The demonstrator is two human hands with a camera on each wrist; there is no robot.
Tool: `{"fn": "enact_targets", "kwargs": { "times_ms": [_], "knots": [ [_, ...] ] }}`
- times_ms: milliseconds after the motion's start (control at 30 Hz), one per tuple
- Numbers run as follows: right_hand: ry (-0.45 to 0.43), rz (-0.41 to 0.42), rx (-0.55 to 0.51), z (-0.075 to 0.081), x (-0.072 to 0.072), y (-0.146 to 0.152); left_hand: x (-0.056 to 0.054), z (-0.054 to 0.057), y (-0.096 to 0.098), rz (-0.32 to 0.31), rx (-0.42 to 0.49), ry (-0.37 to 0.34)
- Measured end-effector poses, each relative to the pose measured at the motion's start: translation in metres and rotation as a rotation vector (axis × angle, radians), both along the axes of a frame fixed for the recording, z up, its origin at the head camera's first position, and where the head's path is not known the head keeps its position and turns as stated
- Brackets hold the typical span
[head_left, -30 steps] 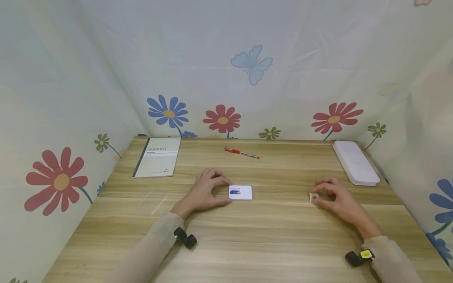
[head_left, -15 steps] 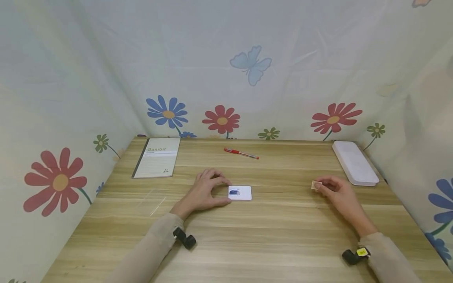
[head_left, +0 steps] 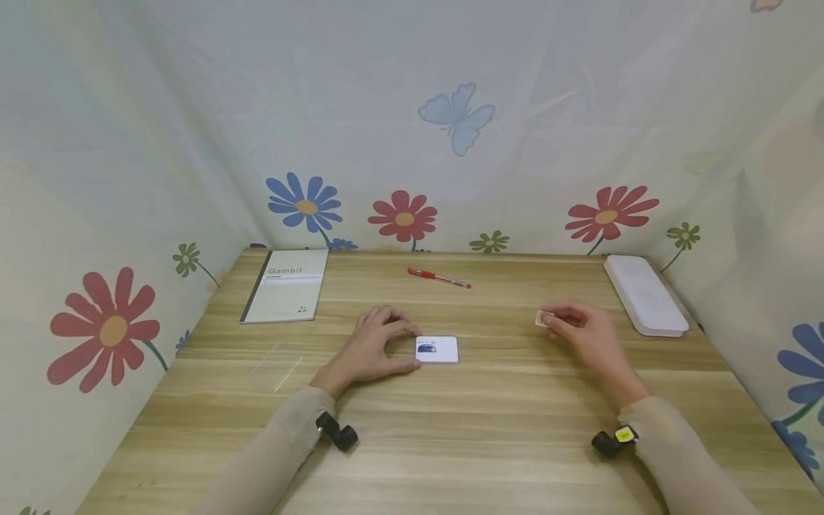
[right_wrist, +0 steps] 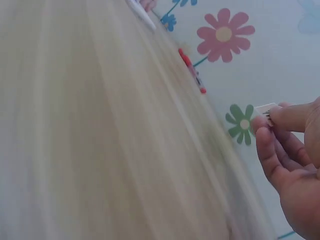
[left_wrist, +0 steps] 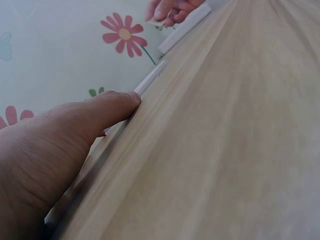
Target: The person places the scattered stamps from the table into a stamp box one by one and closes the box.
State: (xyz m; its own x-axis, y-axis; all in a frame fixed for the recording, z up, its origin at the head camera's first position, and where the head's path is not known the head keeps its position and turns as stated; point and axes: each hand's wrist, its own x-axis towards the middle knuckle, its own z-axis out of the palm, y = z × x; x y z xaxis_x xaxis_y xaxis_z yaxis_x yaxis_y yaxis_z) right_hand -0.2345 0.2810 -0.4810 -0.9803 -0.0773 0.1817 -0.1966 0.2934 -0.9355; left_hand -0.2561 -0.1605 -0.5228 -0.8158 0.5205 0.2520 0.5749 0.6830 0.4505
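A flat white card [head_left: 444,349] with rounded corners and a dark blue picture lies on the wooden table. My left hand [head_left: 370,349] rests on the table and holds the card's left end between thumb and forefinger. In the left wrist view the thumb touches the edge of the white card [left_wrist: 150,79]. To the right, my right hand [head_left: 591,339] pinches a small, pale-bordered, stamp-like square [head_left: 541,320] between thumb and fingertips, raised off the table. The right wrist view shows the thumb covering part of the small square [right_wrist: 264,108].
A "Gambit" notebook [head_left: 285,286] lies at the back left, with a clear plastic sheet [head_left: 277,366] in front of it. Behind the card is a red pen [head_left: 440,277]. A white case [head_left: 646,295] lies at the back right. Flower-printed cloth [head_left: 515,164] encloses the table's back and sides.
My right hand has lifted the small square from near the table and carried it left and away from me. The left hand and the card have stayed put.
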Motion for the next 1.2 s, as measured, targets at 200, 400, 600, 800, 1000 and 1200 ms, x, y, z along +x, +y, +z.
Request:
{"fn": "enact_targets", "kwargs": {
  "times_ms": [200,400,600,800,1000,1200],
  "knots": [
    [0.063,0.020,0.051,0.007,-0.012,-0.026,0.000,0.003,0.000,-0.004,-0.008,-0.019],
    [0.058,0.067,0.063,0.013,-0.019,-0.049,0.001,0.003,0.000,-0.004,-0.006,-0.016],
    [0.026,0.110,0.117,0.012,-0.023,-0.070,0.000,0.003,0.000,-0.011,0.001,-0.008],
    [0.015,0.176,0.125,0.004,-0.025,-0.091,0.000,0.000,0.000,-0.010,0.007,-0.006],
    [-0.027,0.221,0.134,-0.002,-0.021,-0.108,0.000,0.000,0.001,-0.010,0.004,0.007],
    [-0.055,0.301,0.126,-0.011,-0.020,-0.123,-0.001,0.000,0.001,-0.013,0.007,0.014]
  ]
}}
